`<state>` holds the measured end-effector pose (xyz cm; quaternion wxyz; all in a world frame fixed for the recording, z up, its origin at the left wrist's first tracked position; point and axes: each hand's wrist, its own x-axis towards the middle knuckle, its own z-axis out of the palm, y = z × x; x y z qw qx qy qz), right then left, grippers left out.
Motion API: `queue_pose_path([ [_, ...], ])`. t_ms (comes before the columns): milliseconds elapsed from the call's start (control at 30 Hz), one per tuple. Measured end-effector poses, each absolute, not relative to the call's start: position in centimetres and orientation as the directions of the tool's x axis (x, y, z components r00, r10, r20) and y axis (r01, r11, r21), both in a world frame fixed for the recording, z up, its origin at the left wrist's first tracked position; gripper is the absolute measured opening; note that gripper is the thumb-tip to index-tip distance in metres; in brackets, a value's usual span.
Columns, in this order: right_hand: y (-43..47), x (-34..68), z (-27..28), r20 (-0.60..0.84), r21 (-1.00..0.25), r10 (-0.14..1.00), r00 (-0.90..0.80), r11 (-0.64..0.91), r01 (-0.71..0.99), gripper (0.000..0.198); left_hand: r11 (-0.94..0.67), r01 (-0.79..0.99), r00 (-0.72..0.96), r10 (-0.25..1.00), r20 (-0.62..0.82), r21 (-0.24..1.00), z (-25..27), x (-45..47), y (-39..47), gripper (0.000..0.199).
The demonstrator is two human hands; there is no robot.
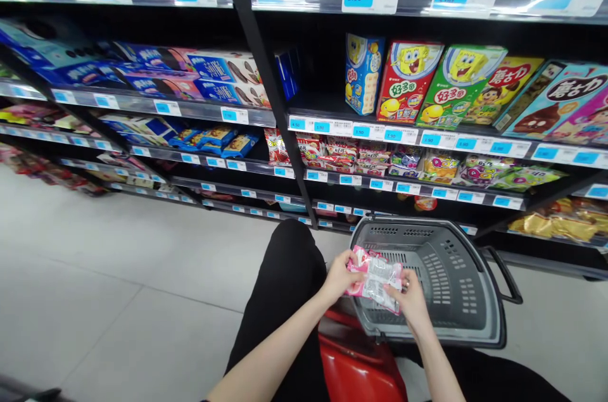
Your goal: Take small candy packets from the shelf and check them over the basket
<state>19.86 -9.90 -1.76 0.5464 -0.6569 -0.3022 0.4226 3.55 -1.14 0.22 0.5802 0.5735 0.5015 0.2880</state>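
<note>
Pink snack packet point(375, 278) in both hands, over grey basket point(456, 288)

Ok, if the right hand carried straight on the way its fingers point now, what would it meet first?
The right hand points up-left into the pink snack packet it already holds with the left hand. Past the packet, likely the grey basket rim; depth is unclear.
</note>
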Motion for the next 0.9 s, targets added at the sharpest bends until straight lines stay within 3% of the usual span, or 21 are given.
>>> queue_pose_path([
  [167,-9.8,19.7,-0.7,-0.328,-0.883,0.866,0.377,-0.138,-0.449,0.063,0.406,-0.186,0.317,0.887,-0.337,0.895,0.4,3.7,-0.5,0.053],
  [267,-9.8,19.5,-0.2,-0.342,-0.847,0.855,0.390,-0.101,-0.522,0.054,0.500,-0.276,0.353,0.847,-0.397,0.821,0.5,3.5,-0.6,0.045],
  [333,-9.9,19.5,-0.1,-0.349,-0.834,0.868,0.353,-0.116,-0.539,0.041,0.582,-0.236,0.459,0.773,-0.439,0.778,0.5,3.4,-0.8,0.036],
  [433,-10.3,19.5,-0.2,-0.364,-0.836,0.872,0.329,-0.150,-0.528,0.038,0.653,-0.130,0.601,0.650,-0.464,0.746,0.5,3.5,-1.3,0.039],
  [600,-10.3,19.0,-1.3,-0.381,-0.867,0.839,0.388,-0.180,-0.464,0.047,0.506,-0.076,0.526,0.752,-0.397,0.859,0.5,3.9,-1.3,0.041],
  [700,-10.1,18.8,-2.1,-0.353,-0.891,0.840,0.412,-0.168,-0.423,0.048,0.504,-0.022,0.552,0.726,-0.410,0.863,0.6,3.9,-1.3,0.039],
  [900,-10.1,19.0,-2.8,-0.296,-0.954,0.828,0.476,-0.237,-0.182,0.047,0.390,0.190,0.506,0.747,-0.430,0.901,0.6,3.8,-1.5,0.028],
])
